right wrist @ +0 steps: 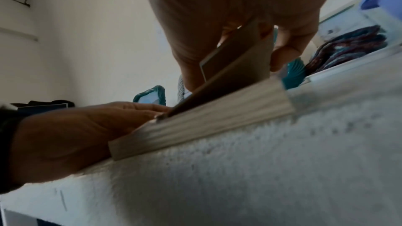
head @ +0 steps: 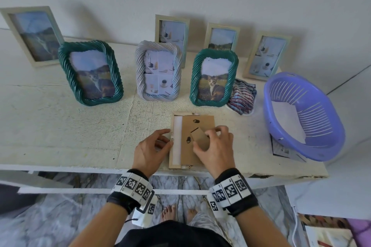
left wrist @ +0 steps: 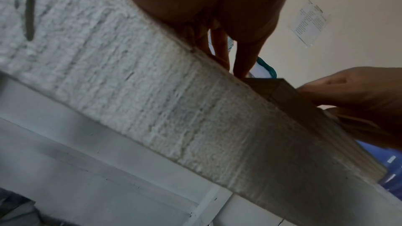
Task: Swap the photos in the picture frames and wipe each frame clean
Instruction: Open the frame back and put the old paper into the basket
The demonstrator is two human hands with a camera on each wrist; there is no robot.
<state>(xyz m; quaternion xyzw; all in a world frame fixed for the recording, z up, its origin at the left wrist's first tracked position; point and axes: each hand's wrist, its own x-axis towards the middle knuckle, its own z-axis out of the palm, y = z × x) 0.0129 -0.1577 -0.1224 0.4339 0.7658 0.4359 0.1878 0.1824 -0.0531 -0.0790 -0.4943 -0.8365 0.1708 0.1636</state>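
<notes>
White bench (head: 60,126) carried a face-down wooden frame (head: 172,158). Right hand (head: 215,146) pinched its backing-board stand (head: 200,139); left hand (head: 151,150), fingers loosely curled, steadied frame's left edge. Lift board evenly, clips clear.

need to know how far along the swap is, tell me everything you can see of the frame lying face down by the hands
The frame, pale wood, lies face down at the table's front edge. Its brown backing board, with hanger holes and a fold-out stand, sits skewed and partly lifted, baring a white strip along the left. The right hand grips the stand; the left hand touches the frame's left rail by a small clip.
</notes>
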